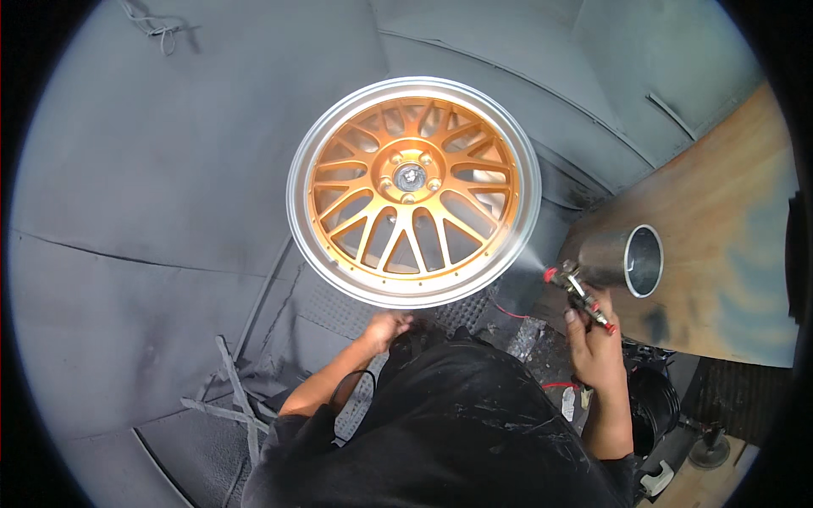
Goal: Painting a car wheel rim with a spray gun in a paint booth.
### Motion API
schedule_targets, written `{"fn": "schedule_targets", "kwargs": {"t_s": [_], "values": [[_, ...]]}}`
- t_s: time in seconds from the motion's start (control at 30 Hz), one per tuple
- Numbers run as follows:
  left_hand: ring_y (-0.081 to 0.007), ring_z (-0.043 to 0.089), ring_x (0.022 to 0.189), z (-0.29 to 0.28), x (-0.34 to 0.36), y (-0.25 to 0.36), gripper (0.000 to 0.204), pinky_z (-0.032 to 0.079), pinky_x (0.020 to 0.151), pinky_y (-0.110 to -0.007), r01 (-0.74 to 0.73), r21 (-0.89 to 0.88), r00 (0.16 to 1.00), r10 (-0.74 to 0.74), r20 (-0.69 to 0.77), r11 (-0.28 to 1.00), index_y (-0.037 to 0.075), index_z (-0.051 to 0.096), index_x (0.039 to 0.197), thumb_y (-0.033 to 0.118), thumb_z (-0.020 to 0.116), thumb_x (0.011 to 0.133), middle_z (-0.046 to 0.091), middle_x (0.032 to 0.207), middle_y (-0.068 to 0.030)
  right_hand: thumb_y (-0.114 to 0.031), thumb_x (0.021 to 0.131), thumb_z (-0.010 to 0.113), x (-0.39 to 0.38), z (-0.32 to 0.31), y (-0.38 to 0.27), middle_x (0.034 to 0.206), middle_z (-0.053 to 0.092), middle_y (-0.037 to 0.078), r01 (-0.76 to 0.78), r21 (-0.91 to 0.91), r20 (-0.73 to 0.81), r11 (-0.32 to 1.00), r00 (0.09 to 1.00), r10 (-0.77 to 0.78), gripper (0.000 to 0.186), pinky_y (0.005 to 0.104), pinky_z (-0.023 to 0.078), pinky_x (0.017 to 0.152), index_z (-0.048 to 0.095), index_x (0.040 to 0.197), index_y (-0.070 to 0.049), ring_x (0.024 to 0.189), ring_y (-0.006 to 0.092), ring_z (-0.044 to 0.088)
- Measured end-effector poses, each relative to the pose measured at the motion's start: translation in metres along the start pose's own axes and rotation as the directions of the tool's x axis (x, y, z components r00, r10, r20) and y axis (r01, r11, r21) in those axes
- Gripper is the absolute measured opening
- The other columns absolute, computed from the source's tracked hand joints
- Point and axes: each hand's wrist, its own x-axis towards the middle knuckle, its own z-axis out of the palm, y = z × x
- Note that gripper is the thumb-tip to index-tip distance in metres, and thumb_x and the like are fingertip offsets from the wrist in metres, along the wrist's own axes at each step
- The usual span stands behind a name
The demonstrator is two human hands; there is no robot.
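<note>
An alloy wheel [406, 213] with gold spokes and a silver outer lip faces up in the middle of the view. My right hand [594, 343] is wrapped round a spray gun [581, 296] with red fittings and a metal paint cup [605, 258]. A pale mist [532, 254] leaves its nozzle toward the wheel's lower right lip. Just under the near edge of the wheel, my left hand [389, 328] is closed, its fingers curled. Whatever it may hold is hidden, and I cannot tell whether it touches the wheel.
Grey sheeting [152, 169] covers the surroundings at left and back. A curved wooden panel [711, 245] stands close on the right. A dark bucket [654, 411] is at lower right, a thin red line [508, 313] lies beyond my body, and crossed grey bars [233, 385] stand at lower left.
</note>
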Motion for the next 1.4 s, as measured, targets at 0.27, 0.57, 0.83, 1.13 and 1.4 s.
{"fn": "schedule_targets", "kwargs": {"t_s": [0.27,0.57,0.83,1.13,1.4], "values": [[-0.0262,0.059,0.130,-0.065,0.011,0.065,0.039,0.046,0.110,-0.047,-0.322,-0.276,0.933,0.254,-0.256,0.906,0.010,0.061,0.135,0.038,0.053,0.108,0.066,0.137,-0.0078,-0.005,0.102,0.060,0.006,0.013,0.008,0.098,0.068,0.023,0.003,-0.040,-0.118,0.999,0.993,-0.007,0.035,0.0395,0.053,0.079,0.050,0.135,0.004,0.085,0.0331,0.069],[-0.0197,0.057,0.115,0.057,-0.014,0.018,0.033,0.048,0.099,-0.041,-0.131,-0.334,0.985,0.085,-0.148,0.933,0.010,0.059,0.132,0.028,0.056,0.105,0.063,0.128,-0.0057,-0.005,0.098,0.064,-0.019,0.026,-0.013,0.108,0.068,0.029,-0.041,0.086,0.095,0.995,0.995,0.033,0.033,0.0447,0.056,0.084,0.054,0.128,0.004,0.095,0.0468,0.071],[-0.0256,0.062,0.114,0.045,0.000,-0.018,0.042,0.052,0.099,-0.041,0.231,-0.246,0.961,-0.182,0.207,0.941,0.000,0.056,0.132,-0.003,0.054,0.090,0.063,0.127,-0.0111,-0.011,0.099,0.067,-0.025,0.035,-0.024,0.111,0.069,0.026,0.012,0.152,0.227,0.988,0.973,-0.047,0.035,0.0457,0.056,0.085,0.055,0.129,0.002,0.097,0.0453,0.071],[-0.0248,0.066,0.115,-0.114,0.040,0.064,0.028,0.054,0.092,-0.041,-0.401,-0.376,0.896,0.273,-0.349,0.836,0.003,0.062,0.126,0.020,0.049,0.109,0.070,0.124,-0.0118,-0.003,0.099,0.062,-0.005,0.015,-0.012,0.120,0.065,0.028,0.060,-0.011,0.030,0.998,0.998,-0.060,0.035,0.0435,0.052,0.095,0.053,0.133,0.002,0.112,0.0464,0.067],[-0.0176,0.061,0.069,-0.025,0.008,0.000,0.018,0.052,0.052,-0.030,-0.262,-0.405,0.927,0.111,-0.358,0.876,0.011,0.056,0.122,0.011,0.045,0.107,0.066,0.098,-0.0066,-0.004,0.103,0.058,-0.006,0.020,0.001,0.093,0.066,0.018,-0.094,0.004,-0.163,0.996,0.982,0.094,0.033,0.0376,0.052,0.080,0.050,0.135,0.003,0.081,0.0262,0.064]]}}
